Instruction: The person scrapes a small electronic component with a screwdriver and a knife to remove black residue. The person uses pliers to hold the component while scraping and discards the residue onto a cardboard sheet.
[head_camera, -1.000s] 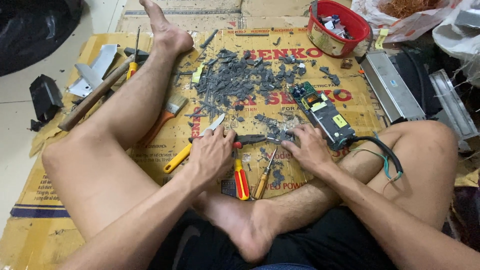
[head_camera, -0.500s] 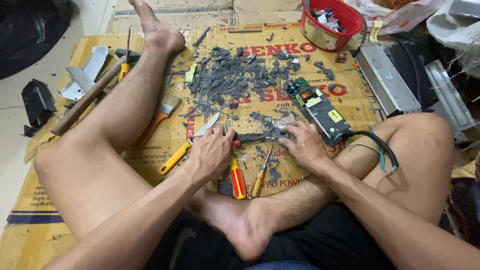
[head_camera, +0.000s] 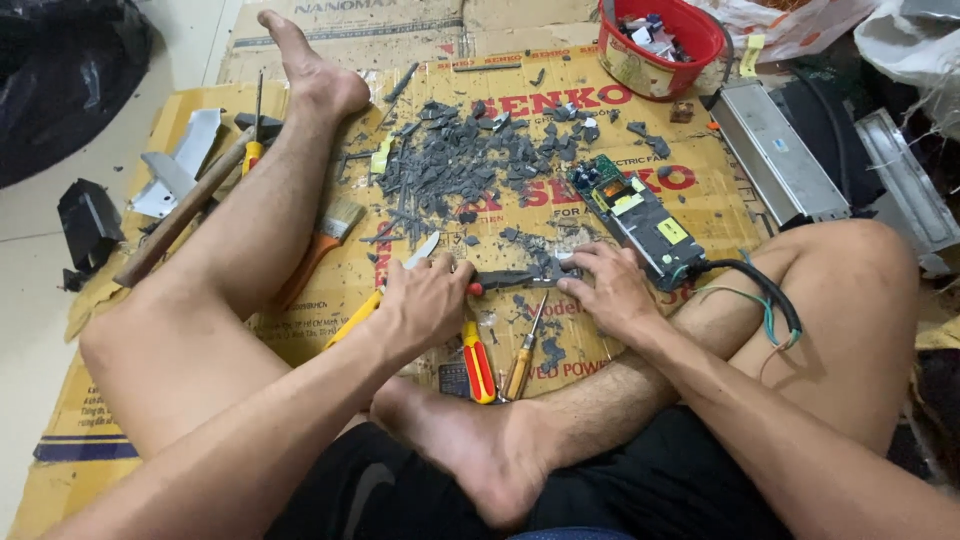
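Your left hand wraps the red-handled tool; right hand fingertips pinch the grey plastic piece — pin it flat to the cardboard, lever gently

Makeshift floor workshop for dismantling electronics. Flattened cardboard covers the tiled floor; ahead of the hands lie grey plastic shards, a circuit board, a hammer, screwdrivers, a red scrap tub and metal casings.
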